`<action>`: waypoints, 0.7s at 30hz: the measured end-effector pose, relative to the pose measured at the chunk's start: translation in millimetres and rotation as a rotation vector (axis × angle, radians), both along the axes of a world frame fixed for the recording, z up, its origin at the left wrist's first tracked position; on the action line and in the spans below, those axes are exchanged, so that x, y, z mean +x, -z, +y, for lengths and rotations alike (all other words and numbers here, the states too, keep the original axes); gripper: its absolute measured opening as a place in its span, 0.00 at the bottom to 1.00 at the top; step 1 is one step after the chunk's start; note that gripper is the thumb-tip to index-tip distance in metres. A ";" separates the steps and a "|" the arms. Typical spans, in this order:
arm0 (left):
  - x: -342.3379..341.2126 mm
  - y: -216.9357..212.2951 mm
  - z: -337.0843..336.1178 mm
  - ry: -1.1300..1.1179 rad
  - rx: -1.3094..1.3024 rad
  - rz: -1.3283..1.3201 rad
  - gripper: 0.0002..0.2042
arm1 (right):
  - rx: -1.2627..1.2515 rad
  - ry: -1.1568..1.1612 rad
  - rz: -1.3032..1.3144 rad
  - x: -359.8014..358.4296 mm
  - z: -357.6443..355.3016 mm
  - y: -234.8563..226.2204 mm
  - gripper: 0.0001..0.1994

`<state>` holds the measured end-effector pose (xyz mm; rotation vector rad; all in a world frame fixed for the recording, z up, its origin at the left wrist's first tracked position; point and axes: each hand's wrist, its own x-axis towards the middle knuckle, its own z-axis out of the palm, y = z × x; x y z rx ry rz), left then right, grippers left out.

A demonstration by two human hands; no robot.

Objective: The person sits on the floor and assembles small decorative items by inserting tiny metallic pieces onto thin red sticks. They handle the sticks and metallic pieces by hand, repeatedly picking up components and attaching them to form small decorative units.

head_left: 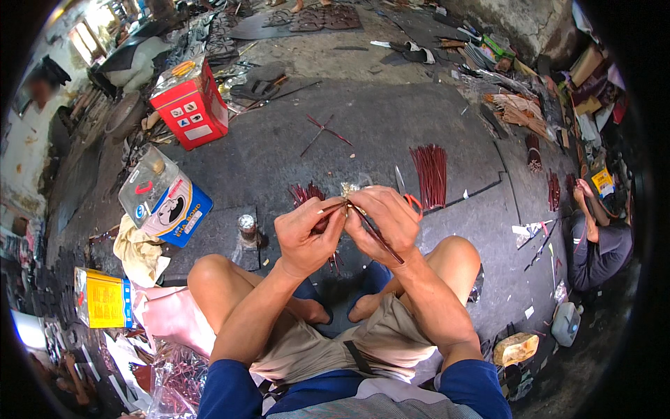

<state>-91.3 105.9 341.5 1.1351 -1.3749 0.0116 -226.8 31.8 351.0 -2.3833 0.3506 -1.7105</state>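
Both my hands meet in front of my knees over thin dark red-brown strips (377, 241). My left hand (307, 234) pinches strip ends between thumb and fingers, and my right hand (385, 218) pinches close beside it, a strip slanting down across its palm. The exact joint between the strips is hidden by my fingertips. Behind my left hand lies a loose pile of similar strips (305, 193). Just past my right hand are scissors (412, 203) with orange handles, partly covered by the hand. A small clear bag with gold-coloured bits (350, 187) sits beyond my fingertips.
A neat row of red strips (428, 176) lies right of the scissors; crossed strips (322, 133) lie farther ahead. At left stand a red box (190, 108), a blue-and-white tin (171, 206) and a yellow tin (105, 299). Another person (599, 244) sits at far right.
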 end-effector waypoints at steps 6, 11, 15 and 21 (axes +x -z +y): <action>-3.1 4.5 8.2 0.077 0.194 0.287 0.04 | 0.061 -0.043 0.007 1.0 -1.0 1.9 0.14; 0.7 15.4 4.3 0.125 0.227 0.515 0.04 | 0.178 -0.067 0.015 4.0 4.6 -3.5 0.14; -2.2 9.4 5.9 0.118 0.265 0.566 0.04 | 0.197 -0.008 0.032 5.0 5.0 4.6 0.13; -2.4 11.1 3.8 0.089 0.277 0.606 0.04 | -0.026 0.126 0.134 3.3 2.1 5.4 0.12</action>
